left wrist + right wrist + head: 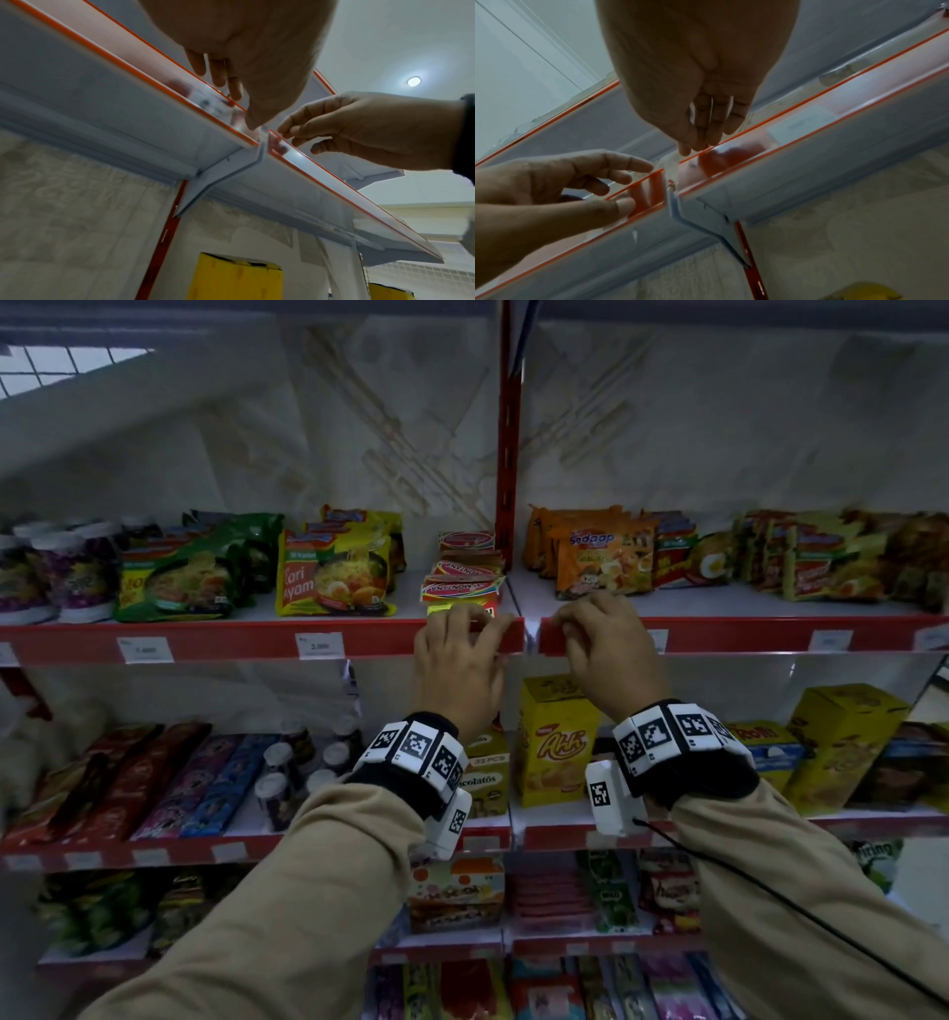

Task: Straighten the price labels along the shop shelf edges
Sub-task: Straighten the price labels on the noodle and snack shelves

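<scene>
The upper shelf's red edge strip [246,642] runs across the head view, with a joint [531,636] between two bays. My left hand [470,621] grips the strip just left of the joint, fingers over its top and thumb on its front [621,205]. A white price label [208,103] sits in the strip under those fingers. My right hand [575,618] pinches the top lip of the strip [808,142] just right of the joint, fingertips bunched [695,145]. Another label [798,125] lies beside it, half hidden in the head view.
More labels [319,644] [145,649] [829,640] sit along the same strip. Noodle packets [334,577] and small sachet boxes [462,593] stand close behind my hands. A red upright post [508,454] rises at the joint. Yellow snack boxes [557,742] fill the shelf below.
</scene>
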### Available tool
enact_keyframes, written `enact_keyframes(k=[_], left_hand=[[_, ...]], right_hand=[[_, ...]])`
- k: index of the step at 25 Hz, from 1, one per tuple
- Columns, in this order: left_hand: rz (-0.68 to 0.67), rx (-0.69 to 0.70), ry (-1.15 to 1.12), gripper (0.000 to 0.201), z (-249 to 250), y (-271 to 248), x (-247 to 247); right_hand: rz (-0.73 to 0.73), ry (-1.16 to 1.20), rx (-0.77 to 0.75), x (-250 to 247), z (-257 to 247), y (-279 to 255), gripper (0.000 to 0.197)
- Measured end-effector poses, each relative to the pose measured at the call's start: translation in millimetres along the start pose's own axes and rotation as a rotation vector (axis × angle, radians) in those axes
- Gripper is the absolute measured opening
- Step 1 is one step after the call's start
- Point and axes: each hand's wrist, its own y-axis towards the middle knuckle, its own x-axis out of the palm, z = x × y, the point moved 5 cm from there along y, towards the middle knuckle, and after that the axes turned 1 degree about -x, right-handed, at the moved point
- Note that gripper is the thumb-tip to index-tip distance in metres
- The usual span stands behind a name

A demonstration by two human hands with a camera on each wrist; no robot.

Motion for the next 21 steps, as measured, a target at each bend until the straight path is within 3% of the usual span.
enact_keyframes(k=[8, 16, 21], left_hand=[[-0.113, -0.236, 0.119, 0.057, 48, 1, 32], [0.012, -0.285, 0.033, 0.046, 57, -13, 24], [-0.029, -0.312, 0.058, 0.044, 53, -14, 25]], right_hand=[[-0.019, 0.04, -0.003, -30, 57, -8, 0.018], [0.0, -0.005, -0.125, -23, 53, -13, 0.033], [-0.052, -0.113, -0.182, -23, 53, -10, 0.025]])
